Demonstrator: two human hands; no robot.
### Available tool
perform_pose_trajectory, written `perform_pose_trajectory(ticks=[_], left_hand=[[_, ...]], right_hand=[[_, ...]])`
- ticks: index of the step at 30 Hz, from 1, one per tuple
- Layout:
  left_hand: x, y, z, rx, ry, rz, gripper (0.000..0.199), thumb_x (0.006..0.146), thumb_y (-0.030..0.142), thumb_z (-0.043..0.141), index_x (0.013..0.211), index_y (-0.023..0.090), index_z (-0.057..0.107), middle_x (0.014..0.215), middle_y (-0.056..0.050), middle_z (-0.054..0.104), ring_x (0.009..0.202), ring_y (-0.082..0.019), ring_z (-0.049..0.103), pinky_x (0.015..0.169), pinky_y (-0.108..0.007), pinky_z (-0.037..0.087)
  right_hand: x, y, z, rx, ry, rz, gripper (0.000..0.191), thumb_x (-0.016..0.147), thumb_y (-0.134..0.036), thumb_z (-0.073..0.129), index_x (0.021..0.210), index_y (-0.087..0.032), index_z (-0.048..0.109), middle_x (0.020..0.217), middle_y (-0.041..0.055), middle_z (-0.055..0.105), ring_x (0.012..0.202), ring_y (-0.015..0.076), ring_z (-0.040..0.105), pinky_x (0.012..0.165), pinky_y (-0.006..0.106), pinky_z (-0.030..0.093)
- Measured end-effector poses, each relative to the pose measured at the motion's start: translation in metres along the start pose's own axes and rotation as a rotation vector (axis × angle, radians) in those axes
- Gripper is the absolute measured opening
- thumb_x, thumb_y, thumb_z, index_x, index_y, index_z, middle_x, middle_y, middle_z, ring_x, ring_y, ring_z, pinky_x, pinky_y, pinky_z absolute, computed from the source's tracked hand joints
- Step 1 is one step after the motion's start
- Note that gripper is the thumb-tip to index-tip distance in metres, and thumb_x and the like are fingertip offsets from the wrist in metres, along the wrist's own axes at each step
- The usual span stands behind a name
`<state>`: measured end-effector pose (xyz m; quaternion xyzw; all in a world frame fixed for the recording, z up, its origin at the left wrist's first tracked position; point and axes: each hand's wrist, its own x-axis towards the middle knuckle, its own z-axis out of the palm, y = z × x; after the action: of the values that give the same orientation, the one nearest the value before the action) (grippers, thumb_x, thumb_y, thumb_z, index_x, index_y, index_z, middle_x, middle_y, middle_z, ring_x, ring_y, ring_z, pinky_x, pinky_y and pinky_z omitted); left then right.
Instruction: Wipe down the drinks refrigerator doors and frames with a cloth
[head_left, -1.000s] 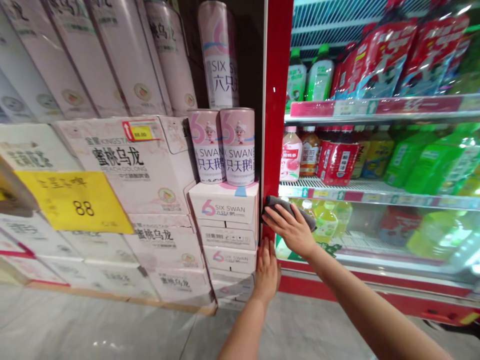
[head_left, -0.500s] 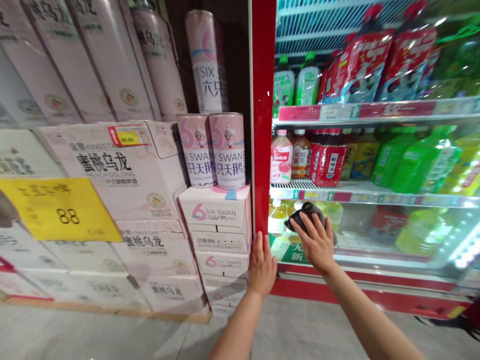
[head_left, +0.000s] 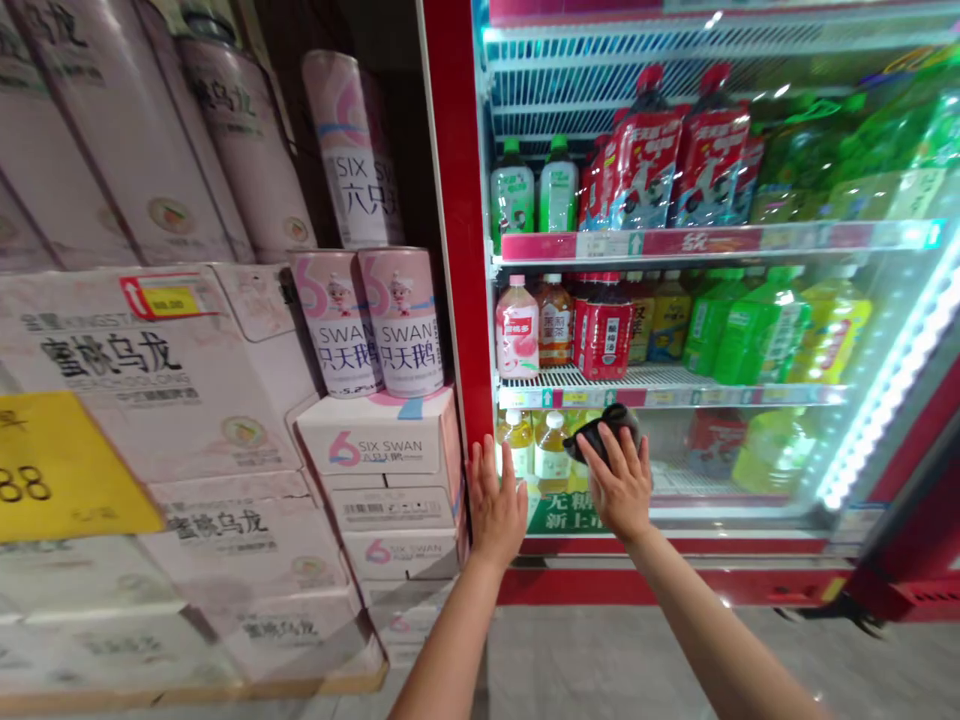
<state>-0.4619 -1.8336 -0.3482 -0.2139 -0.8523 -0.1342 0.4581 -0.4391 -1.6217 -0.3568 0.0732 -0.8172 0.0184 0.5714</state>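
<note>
My right hand point(head_left: 624, 492) presses a crumpled black cloth point(head_left: 618, 414) against the glass front of the drinks fridge, low down at the height of the bottom shelf. Its fingers lie spread over the cloth, and the palm side is hidden. My left hand point(head_left: 496, 508) rests with fingers stretched upward at the fridge's red frame point(head_left: 459, 250), by the left edge of the glass. Behind the glass, near the cloth, stand yellow drink bottles with white caps point(head_left: 553, 452). A green sign with white characters point(head_left: 559, 513) sits low on the glass between my hands.
Left of the frame, white Six Swan cartons point(head_left: 394, 445) are stacked beside my left hand, with pink cans point(head_left: 405, 325) on top. Peach oolong boxes point(head_left: 142, 370) and a yellow price sign point(head_left: 75, 470) stand farther left. Grey floor point(head_left: 559, 655) runs along the front.
The view has shifted, so fridge and cartons sit farther left and more of the fridge's right side shows. My right hand keeps the cloth on the glass; my left hand stays by the frame.
</note>
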Motion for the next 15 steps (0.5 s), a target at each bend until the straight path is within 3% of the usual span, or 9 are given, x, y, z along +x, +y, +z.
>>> perform_pose_trajectory(ticks=[3,6,8,10,12,15], left_hand=[[0.004,0.003,0.004,0.031,-0.04,0.041,0.091,0.094,0.028,0.061,0.163,0.02,0.002,0.17,-0.019,0.007,0.157,-0.038,0.008,0.121,-0.059,0.031],[0.007,0.011,0.008,0.049,-0.043,0.07,0.098,0.09,0.031,0.069,0.163,0.025,0.004,0.171,-0.018,0.004,0.156,-0.041,0.006,0.121,-0.065,0.028],[0.01,0.016,0.009,0.047,-0.046,0.076,0.102,0.087,0.033,0.073,0.163,0.028,0.004,0.171,-0.017,0.001,0.156,-0.042,0.005,0.12,-0.067,0.027],[0.012,0.02,0.01,0.044,-0.054,0.106,0.105,0.085,0.037,0.075,0.163,0.029,0.005,0.171,-0.017,-0.001,0.156,-0.042,0.005,0.12,-0.068,0.025],[0.014,0.024,0.01,0.046,-0.064,0.158,0.106,0.084,0.04,0.077,0.163,0.03,0.006,0.171,-0.016,0.0,0.156,-0.042,0.003,0.121,-0.067,0.024],[0.016,0.031,0.013,0.048,-0.089,0.195,0.11,0.081,0.045,0.079,0.163,0.029,0.006,0.171,-0.016,0.005,0.156,-0.041,0.003,0.122,-0.066,0.023]], right_hand=[[-0.022,-0.002,-0.002,0.049,-0.126,-0.198,0.066,0.094,-0.015,0.053,0.155,-0.038,0.039,0.153,-0.0016,0.053,0.149,0.0233,0.036,0.129,0.052,0.01],[-0.005,0.002,-0.01,0.097,-0.24,-0.335,0.062,0.096,-0.018,0.051,0.153,-0.041,0.042,0.152,-0.0058,0.053,0.146,0.0194,0.041,0.129,0.048,0.003],[0.016,0.017,-0.016,0.063,-0.233,-0.23,0.065,0.096,-0.018,0.052,0.155,-0.041,0.037,0.158,-0.0045,0.045,0.149,0.0224,0.036,0.129,0.052,0.005],[0.023,0.038,-0.02,0.008,-0.147,-0.05,0.072,0.095,-0.018,0.053,0.158,-0.041,0.029,0.165,-0.0021,0.033,0.153,0.0278,0.027,0.127,0.057,0.011],[0.01,0.057,-0.021,-0.026,-0.032,0.078,0.078,0.094,-0.017,0.055,0.16,-0.04,0.023,0.169,-0.0006,0.021,0.155,0.0322,0.02,0.125,0.061,0.017],[-0.031,0.067,-0.018,-0.048,0.007,0.087,0.082,0.091,-0.012,0.054,0.161,-0.038,0.02,0.17,0.0007,0.015,0.156,0.0335,0.015,0.124,0.063,0.021]])
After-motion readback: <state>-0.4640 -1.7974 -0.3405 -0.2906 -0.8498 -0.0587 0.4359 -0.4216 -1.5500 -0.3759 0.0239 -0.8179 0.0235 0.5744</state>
